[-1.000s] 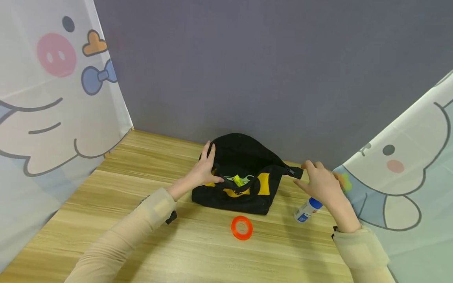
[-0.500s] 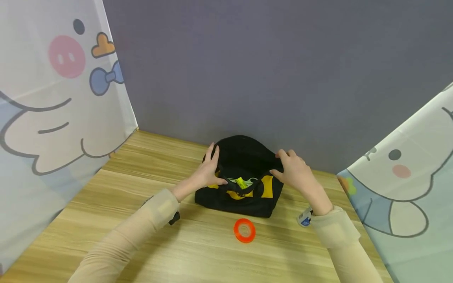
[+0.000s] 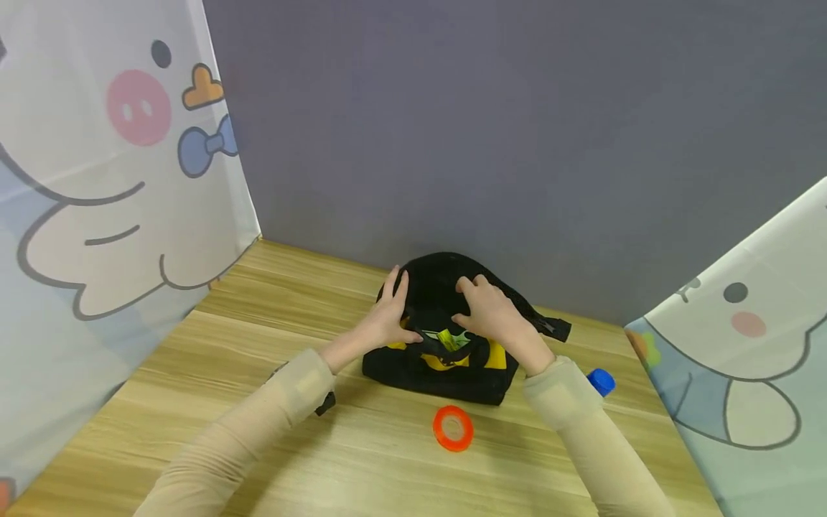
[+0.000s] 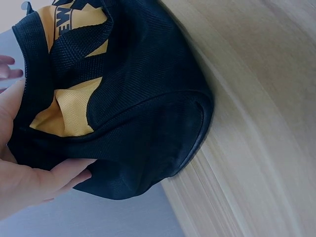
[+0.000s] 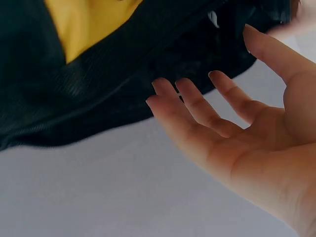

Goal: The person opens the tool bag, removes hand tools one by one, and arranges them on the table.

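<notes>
A black and yellow tool bag (image 3: 433, 380) stands unzipped against the back wall, its mouth spread wide. At its left end, my left hand (image 3: 385, 319) holds the side, the thumb at the front rim and fingers against the outside. In the left wrist view its fingers (image 4: 69, 170) lie on the black fabric. My right hand (image 3: 494, 312) is over the bag's mouth, fingers loosely bent and spread. Nothing is between those fingers (image 5: 197, 106) in the right wrist view. Inside the bag show a bright yellow piece (image 3: 446, 339) and a light green item (image 3: 460, 340).
An orange-red roll of tape (image 3: 441, 429) lies in front of the bag. Beside my right sleeve shows the blue cap (image 3: 601, 382) of a white bottle, mostly hidden. The zip end (image 3: 557, 329) sticks out right of the bag. A grey wall (image 3: 452, 129) rises behind.
My right hand has moved left from the zip end, past the bag's right edge, to over its mouth. The left hand keeps its place on the bag. The view has shifted slightly.
</notes>
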Available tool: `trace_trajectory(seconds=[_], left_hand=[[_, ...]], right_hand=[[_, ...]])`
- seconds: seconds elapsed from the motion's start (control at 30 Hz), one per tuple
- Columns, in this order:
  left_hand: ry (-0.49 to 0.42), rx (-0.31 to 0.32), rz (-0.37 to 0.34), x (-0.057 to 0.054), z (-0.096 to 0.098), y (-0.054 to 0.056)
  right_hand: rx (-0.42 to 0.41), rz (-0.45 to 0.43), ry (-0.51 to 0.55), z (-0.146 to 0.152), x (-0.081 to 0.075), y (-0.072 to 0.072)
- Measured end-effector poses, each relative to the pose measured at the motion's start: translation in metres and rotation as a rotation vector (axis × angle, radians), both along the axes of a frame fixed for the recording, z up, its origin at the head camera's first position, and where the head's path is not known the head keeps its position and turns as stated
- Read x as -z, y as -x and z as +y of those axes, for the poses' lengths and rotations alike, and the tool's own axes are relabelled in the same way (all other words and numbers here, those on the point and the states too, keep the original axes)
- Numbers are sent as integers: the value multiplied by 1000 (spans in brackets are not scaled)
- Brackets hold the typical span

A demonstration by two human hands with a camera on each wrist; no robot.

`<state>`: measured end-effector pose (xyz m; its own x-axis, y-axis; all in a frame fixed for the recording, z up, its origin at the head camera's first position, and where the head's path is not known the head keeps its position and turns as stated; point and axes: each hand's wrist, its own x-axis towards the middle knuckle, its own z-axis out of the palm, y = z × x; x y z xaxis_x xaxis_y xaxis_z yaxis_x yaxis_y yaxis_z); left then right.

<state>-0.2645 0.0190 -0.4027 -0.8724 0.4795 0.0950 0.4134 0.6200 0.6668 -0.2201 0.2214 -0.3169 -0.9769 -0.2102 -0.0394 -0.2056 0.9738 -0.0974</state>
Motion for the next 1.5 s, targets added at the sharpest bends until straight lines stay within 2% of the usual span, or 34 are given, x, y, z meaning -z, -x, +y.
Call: trace_trajectory(seconds=[0.27,0.47,0.83,1.5], left_hand=[[7,1,11,1,3,-3],[14,-3,19,1,5,-3],[9,7,15,3,4,-2],[2,-6,27,1,0,-1]], right_hand=[[-1,-94,-27,-10,14,16],[29,-167,-37,-10,28,25],[26,-275,-52,-18,51,42],[10,-439,-121,-26,69,55]])
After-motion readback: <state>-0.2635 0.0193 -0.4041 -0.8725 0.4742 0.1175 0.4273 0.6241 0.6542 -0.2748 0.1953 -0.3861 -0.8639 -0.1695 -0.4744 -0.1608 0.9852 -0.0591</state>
